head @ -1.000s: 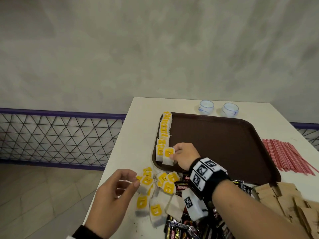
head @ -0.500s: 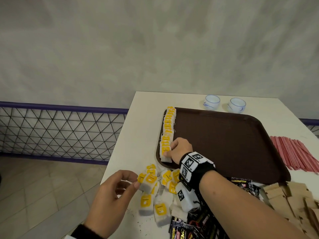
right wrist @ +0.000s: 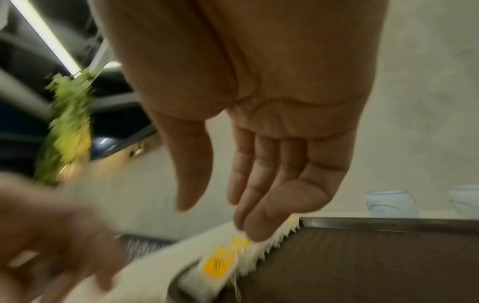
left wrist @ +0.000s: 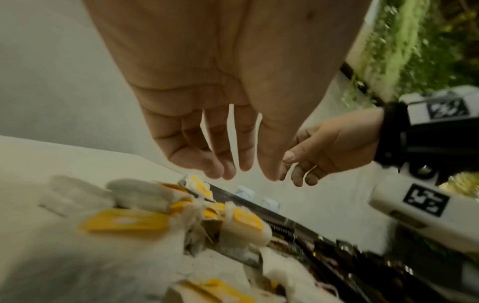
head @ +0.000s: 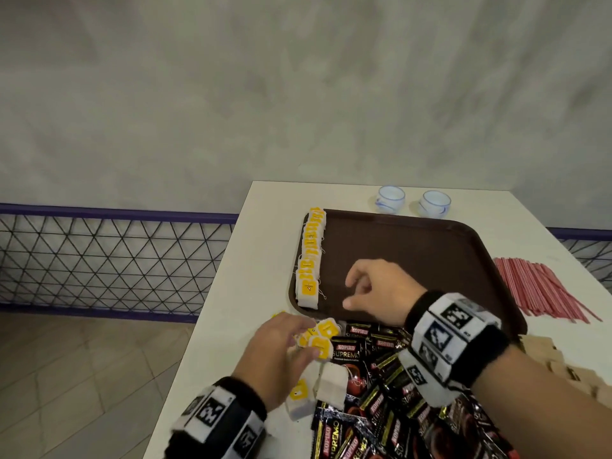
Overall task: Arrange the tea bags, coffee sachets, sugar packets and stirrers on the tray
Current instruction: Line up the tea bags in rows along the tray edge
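A row of yellow-tagged tea bags [head: 310, 260] [right wrist: 220, 264] stands along the left edge of the brown tray [head: 430, 253]. My right hand [head: 351, 293] [right wrist: 228, 215] hovers over the tray just right of the row's near end, fingers relaxed and empty. My left hand [head: 303, 341] [left wrist: 243, 172] reaches over the loose tea bags [head: 326, 329] [left wrist: 243, 221] on the table in front of the tray. Its fingers hang straight and hold nothing. Black coffee sachets [head: 364, 359] lie heaped beside the loose bags.
Red stirrers [head: 543, 289] lie right of the tray, and brown sugar packets [head: 563, 369] sit at the near right. Two small cups [head: 390, 197] [head: 433, 202] stand behind the tray. The table's left edge [head: 228, 293] drops to the floor beside a mesh railing.
My right hand let go of the tea bag at the row's near end and drew back to the right. My left hand moved right over the loose tea bags and opened.
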Action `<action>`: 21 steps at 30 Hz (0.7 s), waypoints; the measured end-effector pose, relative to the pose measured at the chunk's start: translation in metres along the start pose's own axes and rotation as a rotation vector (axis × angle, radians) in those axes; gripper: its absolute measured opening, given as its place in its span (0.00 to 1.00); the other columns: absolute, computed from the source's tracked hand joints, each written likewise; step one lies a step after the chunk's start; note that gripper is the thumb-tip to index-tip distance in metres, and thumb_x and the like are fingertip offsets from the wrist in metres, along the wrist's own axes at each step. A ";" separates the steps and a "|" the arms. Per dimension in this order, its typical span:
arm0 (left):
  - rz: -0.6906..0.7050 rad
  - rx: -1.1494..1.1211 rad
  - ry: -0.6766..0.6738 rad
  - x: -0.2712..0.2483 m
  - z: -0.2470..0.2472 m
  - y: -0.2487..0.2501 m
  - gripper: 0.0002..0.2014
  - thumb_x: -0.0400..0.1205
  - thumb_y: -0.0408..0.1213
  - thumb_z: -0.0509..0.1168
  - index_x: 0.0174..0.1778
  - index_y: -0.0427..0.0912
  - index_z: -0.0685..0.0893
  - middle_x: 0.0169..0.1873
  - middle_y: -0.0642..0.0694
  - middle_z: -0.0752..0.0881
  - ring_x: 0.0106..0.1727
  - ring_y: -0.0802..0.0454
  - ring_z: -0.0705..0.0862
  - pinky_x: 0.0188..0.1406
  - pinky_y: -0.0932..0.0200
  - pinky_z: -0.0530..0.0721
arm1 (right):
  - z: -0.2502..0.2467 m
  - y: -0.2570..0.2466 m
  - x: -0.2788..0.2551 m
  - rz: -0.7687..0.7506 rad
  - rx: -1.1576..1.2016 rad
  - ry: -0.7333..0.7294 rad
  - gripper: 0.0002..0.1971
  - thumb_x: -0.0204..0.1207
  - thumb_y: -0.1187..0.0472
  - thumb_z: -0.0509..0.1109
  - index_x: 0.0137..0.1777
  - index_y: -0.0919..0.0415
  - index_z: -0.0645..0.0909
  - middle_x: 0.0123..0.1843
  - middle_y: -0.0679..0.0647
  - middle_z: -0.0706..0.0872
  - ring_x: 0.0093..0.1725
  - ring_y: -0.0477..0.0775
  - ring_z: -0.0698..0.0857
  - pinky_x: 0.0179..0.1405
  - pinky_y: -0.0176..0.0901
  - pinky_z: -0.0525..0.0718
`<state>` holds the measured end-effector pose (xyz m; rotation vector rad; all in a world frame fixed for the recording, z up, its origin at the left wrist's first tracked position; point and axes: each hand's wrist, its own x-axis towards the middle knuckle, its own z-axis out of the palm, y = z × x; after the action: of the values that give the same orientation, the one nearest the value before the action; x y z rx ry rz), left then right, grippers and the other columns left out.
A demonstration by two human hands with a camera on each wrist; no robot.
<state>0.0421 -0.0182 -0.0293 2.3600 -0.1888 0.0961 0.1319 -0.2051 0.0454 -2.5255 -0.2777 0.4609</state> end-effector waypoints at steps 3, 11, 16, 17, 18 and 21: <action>-0.066 0.139 -0.054 0.016 0.015 0.014 0.22 0.75 0.51 0.69 0.65 0.54 0.76 0.56 0.58 0.80 0.58 0.57 0.78 0.58 0.61 0.77 | 0.025 0.004 -0.010 -0.012 -0.182 -0.105 0.14 0.69 0.53 0.78 0.53 0.47 0.80 0.49 0.45 0.85 0.49 0.49 0.84 0.51 0.42 0.83; -0.178 0.354 -0.154 0.026 0.029 0.012 0.18 0.75 0.41 0.70 0.59 0.47 0.77 0.55 0.47 0.82 0.57 0.47 0.81 0.55 0.52 0.81 | 0.061 -0.005 0.004 -0.166 -0.364 -0.126 0.17 0.77 0.66 0.65 0.63 0.48 0.80 0.58 0.54 0.72 0.61 0.60 0.74 0.53 0.53 0.80; -0.197 0.345 -0.196 0.017 0.027 0.003 0.12 0.75 0.35 0.70 0.53 0.50 0.83 0.52 0.49 0.83 0.56 0.50 0.80 0.56 0.55 0.80 | 0.064 -0.002 0.007 -0.181 -0.497 -0.161 0.18 0.78 0.64 0.68 0.65 0.48 0.79 0.63 0.54 0.70 0.63 0.61 0.71 0.58 0.53 0.76; -0.192 0.346 -0.194 0.016 0.026 0.002 0.12 0.75 0.35 0.69 0.54 0.50 0.83 0.52 0.48 0.83 0.56 0.50 0.80 0.56 0.54 0.79 | 0.064 -0.002 0.006 -0.173 -0.511 -0.165 0.18 0.77 0.64 0.68 0.65 0.49 0.79 0.63 0.54 0.70 0.63 0.61 0.70 0.58 0.53 0.76; -0.180 0.351 -0.180 0.015 0.026 0.002 0.11 0.76 0.37 0.69 0.54 0.50 0.84 0.52 0.48 0.83 0.56 0.49 0.80 0.56 0.54 0.79 | 0.066 -0.002 0.007 -0.177 -0.508 -0.152 0.17 0.77 0.64 0.68 0.64 0.50 0.80 0.63 0.54 0.70 0.63 0.60 0.71 0.57 0.53 0.76; -0.120 0.320 -0.104 0.011 0.024 0.002 0.09 0.78 0.44 0.68 0.52 0.48 0.86 0.48 0.50 0.80 0.56 0.51 0.78 0.53 0.57 0.76 | 0.064 -0.002 0.007 -0.178 -0.358 -0.104 0.07 0.73 0.64 0.72 0.48 0.53 0.83 0.56 0.51 0.73 0.58 0.56 0.74 0.54 0.50 0.79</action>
<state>0.0532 -0.0380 -0.0439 2.6919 -0.0862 -0.0598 0.1139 -0.1701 -0.0059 -2.7911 -0.6714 0.5092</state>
